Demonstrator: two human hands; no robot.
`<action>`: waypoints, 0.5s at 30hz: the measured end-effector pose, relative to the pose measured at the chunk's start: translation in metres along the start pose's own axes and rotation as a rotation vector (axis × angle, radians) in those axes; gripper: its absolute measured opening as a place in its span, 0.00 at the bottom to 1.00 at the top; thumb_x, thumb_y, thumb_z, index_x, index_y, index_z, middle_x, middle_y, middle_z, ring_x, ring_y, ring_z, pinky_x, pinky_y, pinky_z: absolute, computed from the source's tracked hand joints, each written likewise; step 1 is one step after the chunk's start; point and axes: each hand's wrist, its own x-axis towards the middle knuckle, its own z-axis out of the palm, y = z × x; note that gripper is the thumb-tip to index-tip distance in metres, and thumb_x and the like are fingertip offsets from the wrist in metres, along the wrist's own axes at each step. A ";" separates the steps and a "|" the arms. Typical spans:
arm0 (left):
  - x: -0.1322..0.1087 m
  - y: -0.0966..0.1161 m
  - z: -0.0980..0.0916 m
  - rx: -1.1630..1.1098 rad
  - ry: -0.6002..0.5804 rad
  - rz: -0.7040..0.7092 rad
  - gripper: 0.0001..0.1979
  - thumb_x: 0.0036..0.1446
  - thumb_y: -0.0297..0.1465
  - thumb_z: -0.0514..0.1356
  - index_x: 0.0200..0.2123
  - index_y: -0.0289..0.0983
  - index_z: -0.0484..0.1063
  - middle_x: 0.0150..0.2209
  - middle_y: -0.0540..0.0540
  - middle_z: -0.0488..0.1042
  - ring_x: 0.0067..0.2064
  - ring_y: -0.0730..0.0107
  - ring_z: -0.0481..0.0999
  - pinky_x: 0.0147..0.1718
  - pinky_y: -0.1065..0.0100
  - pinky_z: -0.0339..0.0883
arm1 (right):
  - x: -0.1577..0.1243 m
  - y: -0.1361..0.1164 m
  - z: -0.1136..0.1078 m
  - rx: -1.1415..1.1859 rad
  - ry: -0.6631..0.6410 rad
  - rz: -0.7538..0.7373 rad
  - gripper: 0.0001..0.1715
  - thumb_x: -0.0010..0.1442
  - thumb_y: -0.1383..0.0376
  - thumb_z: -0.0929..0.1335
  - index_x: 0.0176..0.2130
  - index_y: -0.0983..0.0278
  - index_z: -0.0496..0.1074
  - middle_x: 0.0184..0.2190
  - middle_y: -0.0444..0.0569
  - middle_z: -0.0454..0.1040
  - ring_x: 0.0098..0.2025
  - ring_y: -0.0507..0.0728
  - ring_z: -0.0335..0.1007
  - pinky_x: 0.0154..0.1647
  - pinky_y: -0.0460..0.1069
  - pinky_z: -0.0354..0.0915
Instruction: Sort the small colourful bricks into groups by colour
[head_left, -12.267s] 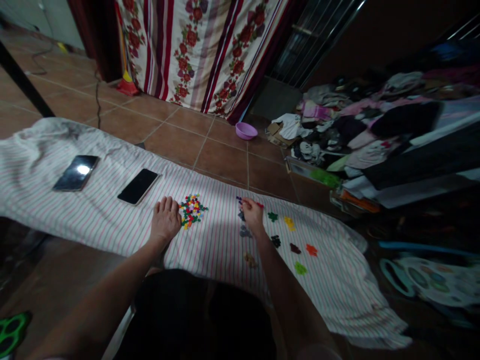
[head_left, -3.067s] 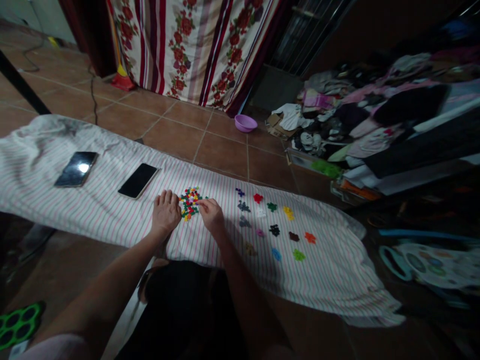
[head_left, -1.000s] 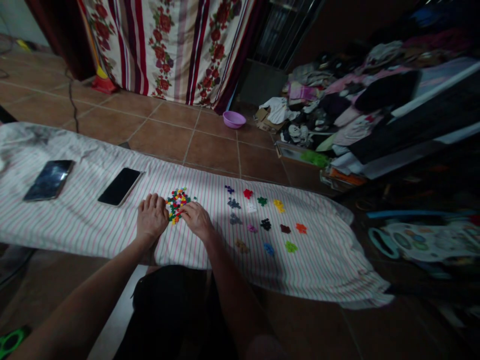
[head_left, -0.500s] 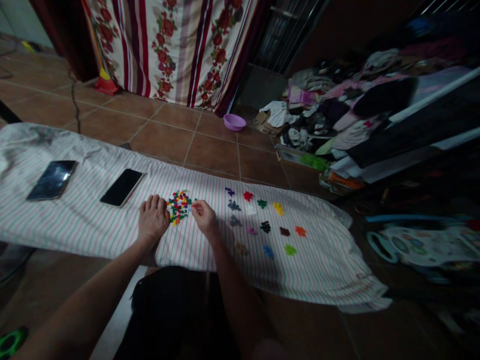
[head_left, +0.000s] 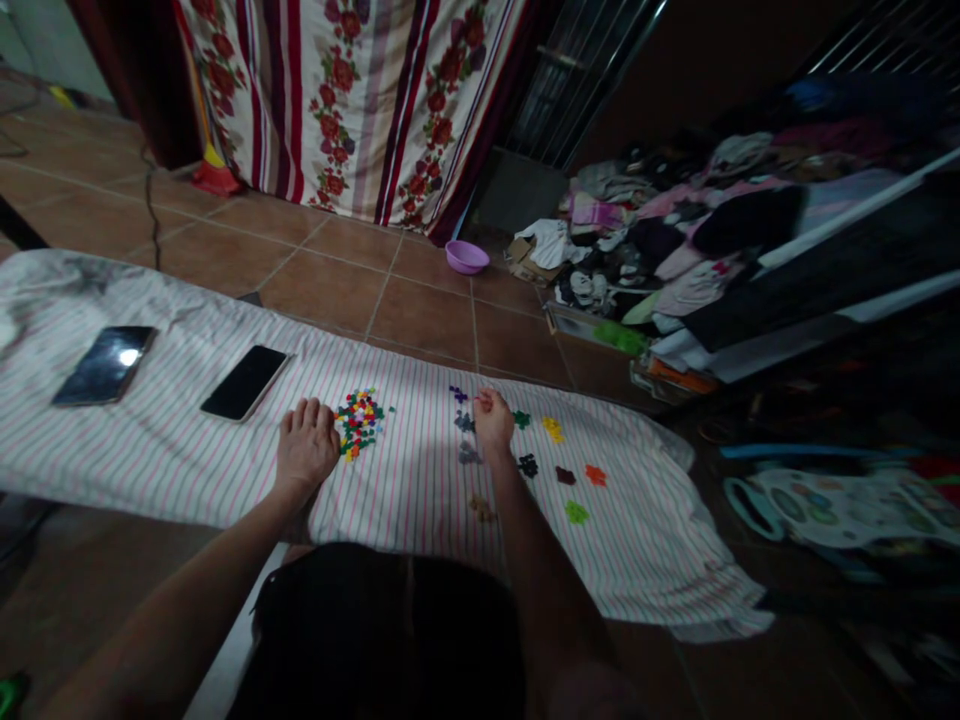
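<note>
My left hand (head_left: 307,445) lies flat on the striped cloth, fingers stretched out, at the left edge of a mixed pile of small coloured pieces (head_left: 360,420). My right hand (head_left: 493,422) is pinched on a small red piece (head_left: 478,399), over the sorted groups. Around it are purple pieces (head_left: 458,394), dark grey pieces (head_left: 465,421), light grey pieces (head_left: 469,453), green pieces (head_left: 521,419), yellow pieces (head_left: 553,429) and black pieces (head_left: 528,465). Nearer lie tan pieces (head_left: 481,508) and lime pieces (head_left: 576,512). My right hand and forearm hide several groups.
A phone (head_left: 246,382) and a dark tablet-like device (head_left: 105,365) lie left on the cloth (head_left: 420,480). Brown pieces (head_left: 565,476) and orange pieces (head_left: 595,475) sit to the right. Beyond are a purple basin (head_left: 466,257) and heaped clothes (head_left: 675,220).
My right hand has moved right, from the mixed pile to the sorted groups, carrying the small red piece. My left hand has stayed beside the pile.
</note>
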 end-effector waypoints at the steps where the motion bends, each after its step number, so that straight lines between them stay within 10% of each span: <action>1: 0.000 0.000 0.000 -0.009 0.002 -0.003 0.19 0.61 0.31 0.48 0.50 0.32 0.70 0.58 0.31 0.68 0.62 0.45 0.63 0.58 0.47 0.55 | 0.008 0.005 -0.007 -0.078 -0.008 0.025 0.14 0.55 0.65 0.65 0.41 0.65 0.74 0.35 0.50 0.78 0.36 0.56 0.72 0.40 0.49 0.65; 15: 0.001 0.001 -0.002 0.016 -0.018 -0.008 0.18 0.61 0.31 0.47 0.48 0.33 0.70 0.57 0.32 0.69 0.62 0.46 0.63 0.58 0.48 0.55 | 0.050 0.031 -0.025 -0.502 -0.254 -0.076 0.13 0.59 0.69 0.64 0.37 0.61 0.78 0.36 0.49 0.80 0.38 0.55 0.72 0.40 0.47 0.62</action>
